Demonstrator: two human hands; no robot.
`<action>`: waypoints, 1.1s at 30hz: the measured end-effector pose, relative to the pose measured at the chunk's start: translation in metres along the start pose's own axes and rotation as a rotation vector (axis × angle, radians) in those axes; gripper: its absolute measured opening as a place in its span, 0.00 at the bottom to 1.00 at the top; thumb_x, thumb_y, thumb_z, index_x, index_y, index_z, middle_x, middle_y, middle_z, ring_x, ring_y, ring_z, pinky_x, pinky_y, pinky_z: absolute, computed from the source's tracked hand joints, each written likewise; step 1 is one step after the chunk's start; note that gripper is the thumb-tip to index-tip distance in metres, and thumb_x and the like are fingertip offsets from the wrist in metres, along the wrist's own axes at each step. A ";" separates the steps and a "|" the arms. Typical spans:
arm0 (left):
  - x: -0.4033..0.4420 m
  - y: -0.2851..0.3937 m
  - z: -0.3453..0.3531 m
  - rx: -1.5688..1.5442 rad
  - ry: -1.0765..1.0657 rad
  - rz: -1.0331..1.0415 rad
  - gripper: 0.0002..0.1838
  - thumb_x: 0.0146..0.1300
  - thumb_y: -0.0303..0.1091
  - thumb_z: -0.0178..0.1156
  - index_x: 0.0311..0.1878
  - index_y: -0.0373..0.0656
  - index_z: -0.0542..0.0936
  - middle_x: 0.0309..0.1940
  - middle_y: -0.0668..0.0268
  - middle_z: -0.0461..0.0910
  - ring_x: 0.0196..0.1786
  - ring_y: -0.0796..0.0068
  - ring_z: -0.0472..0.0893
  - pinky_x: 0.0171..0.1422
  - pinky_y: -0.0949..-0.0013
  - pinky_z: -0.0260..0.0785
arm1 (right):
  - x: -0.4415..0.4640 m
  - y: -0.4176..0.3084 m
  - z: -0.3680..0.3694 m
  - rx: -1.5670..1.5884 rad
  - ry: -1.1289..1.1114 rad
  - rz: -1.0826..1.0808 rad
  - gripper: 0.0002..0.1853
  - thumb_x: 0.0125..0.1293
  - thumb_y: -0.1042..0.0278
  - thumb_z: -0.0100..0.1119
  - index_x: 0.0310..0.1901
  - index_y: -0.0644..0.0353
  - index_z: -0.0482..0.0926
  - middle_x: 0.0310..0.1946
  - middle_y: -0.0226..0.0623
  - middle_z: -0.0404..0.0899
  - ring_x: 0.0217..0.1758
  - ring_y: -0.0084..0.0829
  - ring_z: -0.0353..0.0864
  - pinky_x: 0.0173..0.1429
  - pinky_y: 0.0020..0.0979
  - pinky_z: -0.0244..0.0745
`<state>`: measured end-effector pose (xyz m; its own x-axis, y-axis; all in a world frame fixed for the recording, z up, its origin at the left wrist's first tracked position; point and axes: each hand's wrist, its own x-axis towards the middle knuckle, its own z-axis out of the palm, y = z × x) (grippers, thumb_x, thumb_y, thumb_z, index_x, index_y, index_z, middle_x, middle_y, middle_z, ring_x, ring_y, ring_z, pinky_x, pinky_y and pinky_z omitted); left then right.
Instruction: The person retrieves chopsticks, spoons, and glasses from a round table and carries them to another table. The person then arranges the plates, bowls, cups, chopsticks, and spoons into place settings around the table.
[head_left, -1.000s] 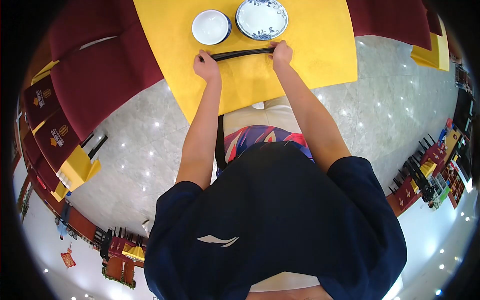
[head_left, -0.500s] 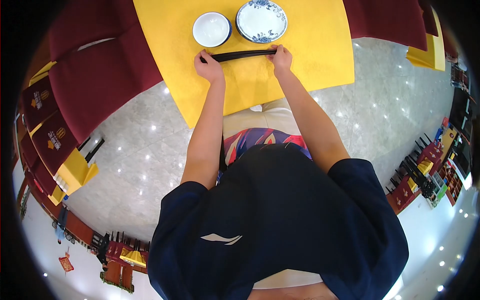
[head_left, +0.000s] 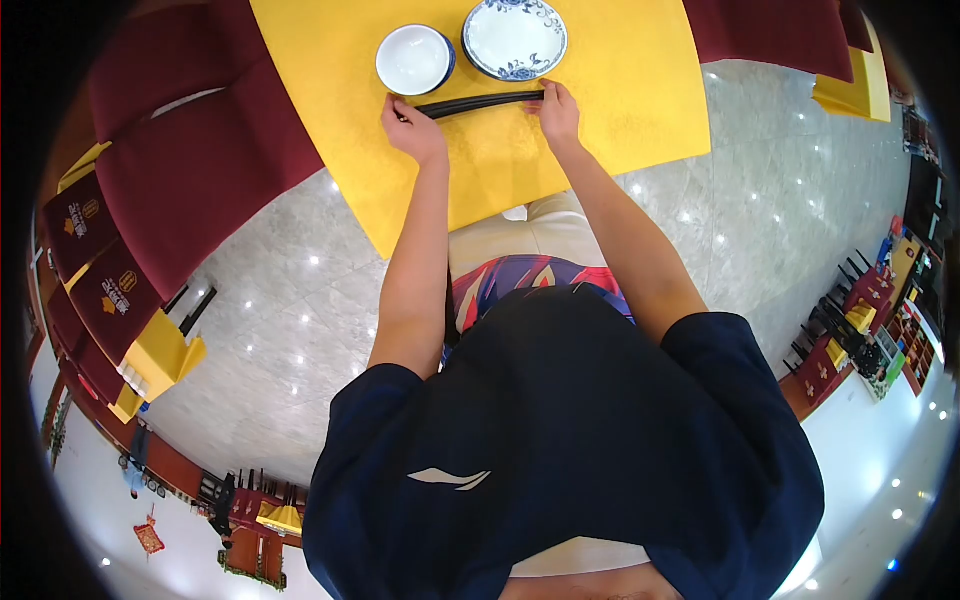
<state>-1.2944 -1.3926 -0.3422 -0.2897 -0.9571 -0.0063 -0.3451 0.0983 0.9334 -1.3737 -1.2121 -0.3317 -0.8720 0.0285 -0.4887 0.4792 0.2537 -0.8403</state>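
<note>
While my left grip (head_left: 414, 132) is clamped round one end of the black chopsticks (head_left: 478, 103), my right grip (head_left: 557, 114) pinches them near the other, so they run from nine toward three o'clock over the yellow desk (head_left: 490, 175). From their middle, a white-lined bowl (head_left: 412, 60) sits at ten o'clock, a blue-floral plate (head_left: 514, 40) at one.

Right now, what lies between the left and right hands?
Black chopsticks, spanning from the left hand to the right hand, in the head view.
</note>
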 end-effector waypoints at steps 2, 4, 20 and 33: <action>0.002 0.003 -0.004 -0.001 -0.068 -0.047 0.16 0.71 0.30 0.49 0.55 0.28 0.75 0.50 0.47 0.78 0.53 0.53 0.78 0.57 0.60 0.70 | 0.003 0.001 -0.002 0.108 -0.055 0.088 0.20 0.75 0.64 0.39 0.58 0.71 0.72 0.44 0.48 0.79 0.35 0.34 0.85 0.36 0.30 0.84; 0.005 0.006 -0.009 -0.001 -0.140 -0.094 0.18 0.72 0.32 0.48 0.56 0.27 0.74 0.53 0.45 0.77 0.56 0.51 0.77 0.61 0.58 0.68 | 0.001 0.001 -0.006 0.037 -0.049 0.009 0.21 0.75 0.64 0.39 0.62 0.70 0.68 0.50 0.49 0.75 0.37 0.34 0.85 0.36 0.30 0.84; 0.011 -0.018 -0.089 0.499 -0.648 0.609 0.49 0.59 0.50 0.66 0.73 0.31 0.52 0.72 0.43 0.55 0.73 0.44 0.55 0.76 0.51 0.47 | -0.036 0.041 -0.074 -0.602 -0.144 -0.312 0.13 0.64 0.59 0.60 0.45 0.58 0.80 0.38 0.44 0.80 0.37 0.42 0.82 0.41 0.40 0.77; -0.028 -0.043 -0.107 0.488 -0.551 0.382 0.47 0.59 0.46 0.66 0.72 0.29 0.53 0.70 0.41 0.58 0.72 0.43 0.58 0.76 0.53 0.50 | -0.074 0.054 -0.091 -0.460 -0.495 -0.248 0.34 0.61 0.71 0.52 0.71 0.45 0.63 0.21 0.34 0.75 0.21 0.25 0.76 0.30 0.31 0.74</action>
<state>-1.1760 -1.3992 -0.3437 -0.8176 -0.5756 -0.0135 -0.4461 0.6184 0.6469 -1.2920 -1.1128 -0.3194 -0.7497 -0.4971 -0.4368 0.0871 0.5802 -0.8098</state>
